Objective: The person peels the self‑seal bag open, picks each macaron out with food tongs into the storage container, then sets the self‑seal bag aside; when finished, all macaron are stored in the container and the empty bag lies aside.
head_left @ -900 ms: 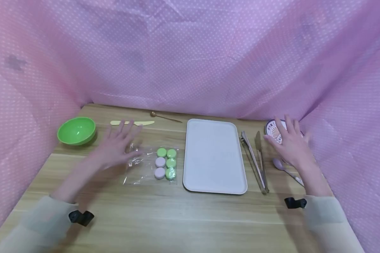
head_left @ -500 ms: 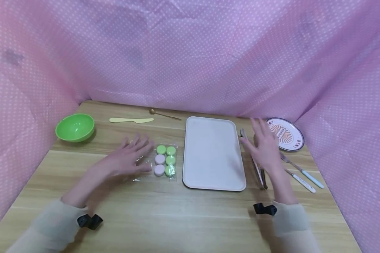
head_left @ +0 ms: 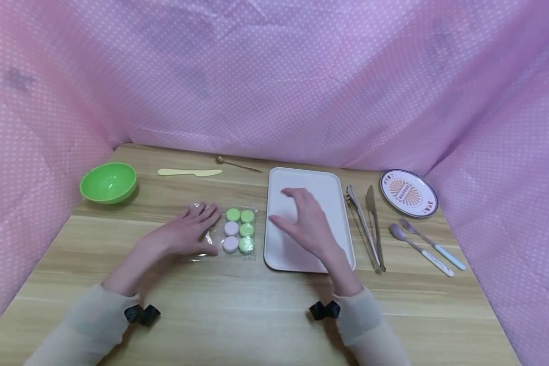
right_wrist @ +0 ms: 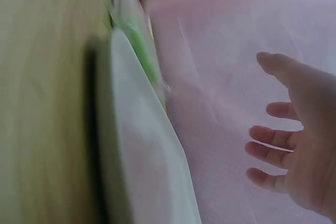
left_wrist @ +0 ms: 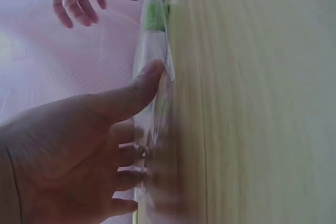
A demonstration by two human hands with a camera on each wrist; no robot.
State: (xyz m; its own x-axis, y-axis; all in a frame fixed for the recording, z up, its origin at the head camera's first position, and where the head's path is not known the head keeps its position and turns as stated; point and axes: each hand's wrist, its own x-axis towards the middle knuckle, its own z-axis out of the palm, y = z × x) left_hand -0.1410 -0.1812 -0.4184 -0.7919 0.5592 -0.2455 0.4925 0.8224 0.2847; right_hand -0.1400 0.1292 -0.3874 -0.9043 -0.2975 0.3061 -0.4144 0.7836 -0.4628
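A clear plastic bag (head_left: pixel 216 235) lies on the table with several round macarons (head_left: pixel 246 230) in its right part, some green and some pale purple. My left hand (head_left: pixel 183 235) is spread palm down over the bag's left part, fingertips right at the plastic. In the left wrist view its thumb reaches the edge of the clear bag (left_wrist: pixel 155 51). My right hand (head_left: pixel 308 223) hovers above the white tray (head_left: pixel 281 254), thumb and fingers apart, holding nothing. The right wrist view shows that hand (right_wrist: pixel 304 135) raised clear of the tray (right_wrist: pixel 142 156).
Tongs (head_left: pixel 365 229) and a table knife (head_left: pixel 374 218) lie right of the tray. Beyond are a spoon (head_left: pixel 421 249), a fork (head_left: pixel 432 243) and a patterned plate (head_left: pixel 409 193). A green bowl (head_left: pixel 109 183), yellow knife (head_left: pixel 189 173) and small gold spoon (head_left: pixel 238 165) are at the back left.
My right hand has moved left from beside the plate, past the tongs, to over the tray. My left hand has shifted right and come down onto the bag.
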